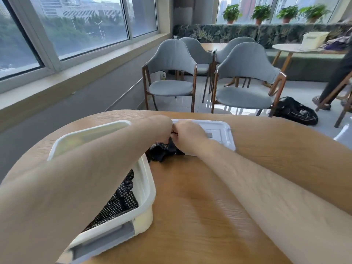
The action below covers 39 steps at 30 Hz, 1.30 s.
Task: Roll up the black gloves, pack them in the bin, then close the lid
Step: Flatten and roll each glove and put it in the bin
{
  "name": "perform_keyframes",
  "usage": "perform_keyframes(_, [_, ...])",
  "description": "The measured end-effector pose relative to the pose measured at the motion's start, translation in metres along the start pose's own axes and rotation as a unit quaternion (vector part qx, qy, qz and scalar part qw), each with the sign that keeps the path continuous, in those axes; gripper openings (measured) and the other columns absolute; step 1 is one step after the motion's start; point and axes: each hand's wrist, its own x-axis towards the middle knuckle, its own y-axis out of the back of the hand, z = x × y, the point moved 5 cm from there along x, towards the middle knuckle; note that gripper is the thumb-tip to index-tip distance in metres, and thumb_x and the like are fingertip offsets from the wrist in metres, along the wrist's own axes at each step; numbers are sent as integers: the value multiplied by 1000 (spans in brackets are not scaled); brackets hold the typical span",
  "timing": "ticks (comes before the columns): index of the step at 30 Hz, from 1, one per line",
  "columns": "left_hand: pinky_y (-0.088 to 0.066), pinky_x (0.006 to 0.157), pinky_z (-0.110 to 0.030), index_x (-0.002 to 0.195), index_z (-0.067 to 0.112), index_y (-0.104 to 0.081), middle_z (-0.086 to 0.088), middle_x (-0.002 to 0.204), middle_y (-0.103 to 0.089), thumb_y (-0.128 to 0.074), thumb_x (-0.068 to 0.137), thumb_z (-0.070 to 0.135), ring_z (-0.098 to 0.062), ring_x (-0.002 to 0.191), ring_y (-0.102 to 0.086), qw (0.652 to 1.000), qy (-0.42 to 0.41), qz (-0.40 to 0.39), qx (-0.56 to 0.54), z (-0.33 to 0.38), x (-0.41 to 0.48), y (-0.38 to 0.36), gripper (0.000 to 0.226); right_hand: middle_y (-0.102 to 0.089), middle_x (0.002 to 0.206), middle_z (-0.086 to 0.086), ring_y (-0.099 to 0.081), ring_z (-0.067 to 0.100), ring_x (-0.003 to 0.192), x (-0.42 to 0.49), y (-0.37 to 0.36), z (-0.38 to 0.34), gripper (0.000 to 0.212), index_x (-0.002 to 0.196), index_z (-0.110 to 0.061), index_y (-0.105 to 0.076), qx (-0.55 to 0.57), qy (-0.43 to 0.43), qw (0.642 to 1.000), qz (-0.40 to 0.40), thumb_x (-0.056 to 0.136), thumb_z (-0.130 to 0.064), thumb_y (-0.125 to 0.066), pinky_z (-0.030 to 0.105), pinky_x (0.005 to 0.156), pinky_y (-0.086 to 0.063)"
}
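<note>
A white bin (146, 189) stands open on the round wooden table (209, 206), left of centre, with rolled black dotted gloves (122, 199) inside it. Beyond the bin's far right corner a loose black glove (162, 152) hangs down to the table. My left hand (162, 123) and my right hand (188, 134) meet above it, and both pinch its upper end. The white lid (219, 132) lies flat on the table behind my hands. My left forearm hides most of the bin's inside.
Grey chairs (171, 73) stand beyond the table's far edge. A black bag (295, 111) lies on the floor at right. A person's legs (335, 79) are at the far right, by another table holding a white bin (314, 40).
</note>
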Motion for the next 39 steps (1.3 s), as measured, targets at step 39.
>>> perform_keyframes(39, [-36,91,-36,119,17,-66,-3,120,-52,-63,94,40,-25,116,-50,980,-105,170,-9,126,-18,18,34,-59,124,0,-48,22,119,-123,13,105,31,131,-22,-59,187,-112,971,98,100,-23,-53,35,100,-43])
